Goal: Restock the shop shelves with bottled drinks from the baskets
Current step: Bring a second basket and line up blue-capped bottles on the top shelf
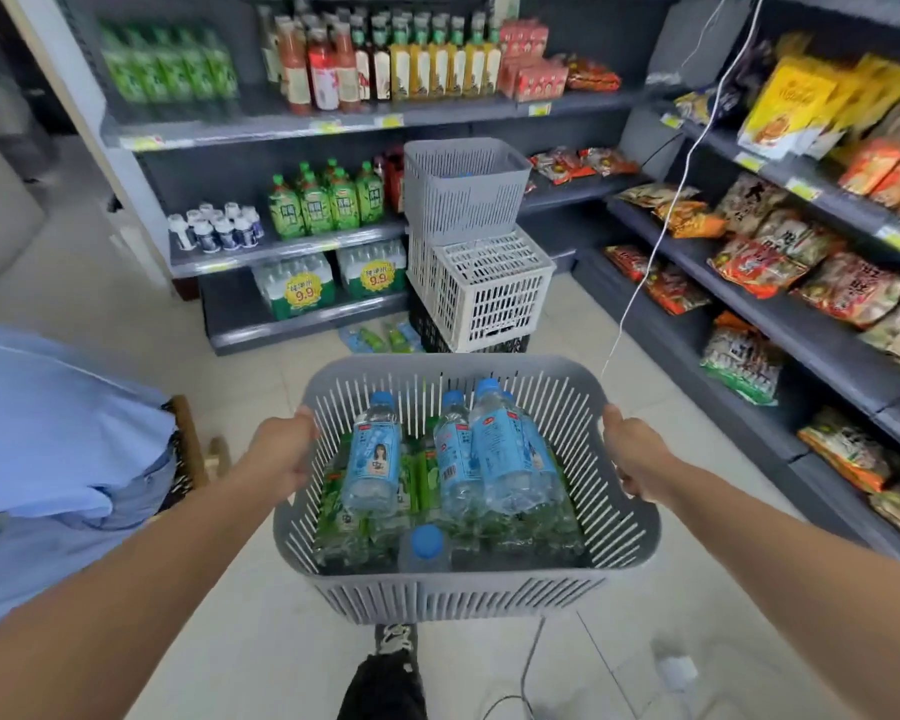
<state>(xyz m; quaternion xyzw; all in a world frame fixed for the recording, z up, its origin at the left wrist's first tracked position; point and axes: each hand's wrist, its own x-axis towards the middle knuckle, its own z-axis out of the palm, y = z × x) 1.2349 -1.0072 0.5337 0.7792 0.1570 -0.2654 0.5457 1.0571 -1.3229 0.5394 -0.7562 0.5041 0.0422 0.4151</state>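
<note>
Left hand [286, 449] and right hand [632, 452] grip opposite rims of grey slotted basket [463, 589] holding blue-labelled water bottles [372, 457] over green bottles [344, 522]; tiled floor [261, 387] ahead.

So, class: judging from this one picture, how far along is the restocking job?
Done: the drink shelves already hold green bottles, though who put them there is unclear. In hand: left hand and right hand carry the grey basket, loaded with blue-capped bottles. Left: shelving all of these, plus whatever the stacked baskets contain.
</note>
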